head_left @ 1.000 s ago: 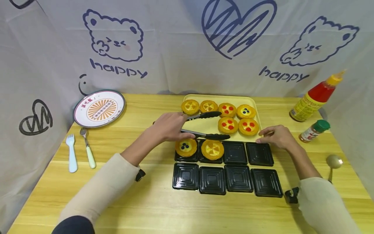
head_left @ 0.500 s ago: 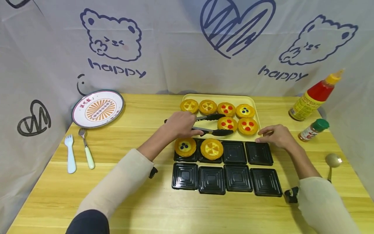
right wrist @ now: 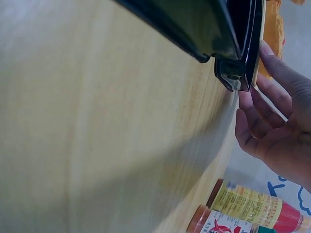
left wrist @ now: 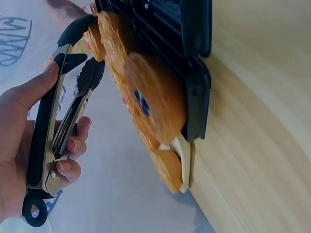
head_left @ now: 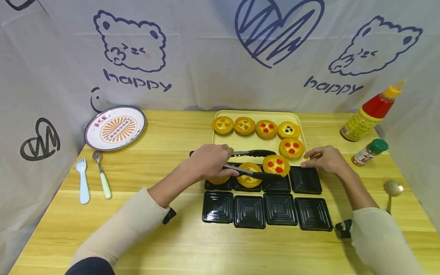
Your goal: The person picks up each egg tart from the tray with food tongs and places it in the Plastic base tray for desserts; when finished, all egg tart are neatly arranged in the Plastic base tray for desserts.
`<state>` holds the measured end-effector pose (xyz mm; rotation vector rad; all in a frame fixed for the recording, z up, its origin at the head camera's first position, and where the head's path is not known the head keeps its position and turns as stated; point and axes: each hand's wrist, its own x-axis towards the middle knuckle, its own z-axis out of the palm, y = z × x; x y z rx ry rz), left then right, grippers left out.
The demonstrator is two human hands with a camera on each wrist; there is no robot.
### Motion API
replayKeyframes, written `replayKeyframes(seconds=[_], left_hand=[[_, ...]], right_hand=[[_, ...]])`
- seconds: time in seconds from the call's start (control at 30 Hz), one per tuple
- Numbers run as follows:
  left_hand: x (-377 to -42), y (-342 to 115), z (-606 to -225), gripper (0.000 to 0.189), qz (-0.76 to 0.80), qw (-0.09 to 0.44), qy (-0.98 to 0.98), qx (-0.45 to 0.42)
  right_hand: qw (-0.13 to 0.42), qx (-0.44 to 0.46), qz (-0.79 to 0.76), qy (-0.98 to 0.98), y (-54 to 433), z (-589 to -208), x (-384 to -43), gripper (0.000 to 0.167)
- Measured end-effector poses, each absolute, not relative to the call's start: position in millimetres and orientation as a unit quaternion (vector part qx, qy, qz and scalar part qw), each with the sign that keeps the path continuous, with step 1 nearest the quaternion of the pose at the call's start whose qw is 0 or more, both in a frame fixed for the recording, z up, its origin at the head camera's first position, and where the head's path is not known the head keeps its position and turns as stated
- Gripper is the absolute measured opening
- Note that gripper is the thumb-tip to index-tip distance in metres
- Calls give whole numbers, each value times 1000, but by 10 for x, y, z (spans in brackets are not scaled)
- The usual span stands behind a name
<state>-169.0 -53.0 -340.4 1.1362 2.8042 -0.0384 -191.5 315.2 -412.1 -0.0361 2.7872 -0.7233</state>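
A pale, creased cloth wall (head_left: 203, 80) encloses the left, far and right sides, with a scribbled heart (head_left: 280, 32) between two bear drawings (head_left: 132, 42) lettered "happy"; the yellowish wood-grain tabletop (head_left: 192, 244) carries a soft sheen at the near side

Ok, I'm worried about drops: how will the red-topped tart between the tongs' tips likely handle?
The red-topped tart looks fairly stiff: its rim appears round between the tips of the tongs. It may swivel or slip, since part juts past them. Set down, it would probably slide, not roll, being wide and low.
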Motion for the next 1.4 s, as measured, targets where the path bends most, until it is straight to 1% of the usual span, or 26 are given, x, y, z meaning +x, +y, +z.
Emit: replayKeyframes(seconds=[0.17,0.37,0.53,0.7,0.93,1.07,1.4], left_hand=[[-1595,-471,-3419,52,-18,56,919,391],[-1558,-438,-3432,54,-35,58,917,394],[-1572,-447,-3370,60,-9,75,920,384],[-1668,-392,-3294,62,21,87,926,366],[-1925,-129,-3363,49,39,88,939,330],[-2025,18,-3392,48,25,89,943,320],[-2088,261,-3477,47,-28,75,946,314]], right_hand=[[130,-10,-247,960,3163,-4122,-1908,54],[133,-7,-245,960,3155,-4128,-1912,54],[135,-3,-247,960,3148,-4127,-1914,54],[134,-5,-250,959,3146,-4118,-1916,53],[135,-4,-259,957,3141,-4121,-1924,54],[131,-11,-256,958,3149,-4117,-1926,54],[132,-11,-261,956,3154,-4113,-1921,53]])
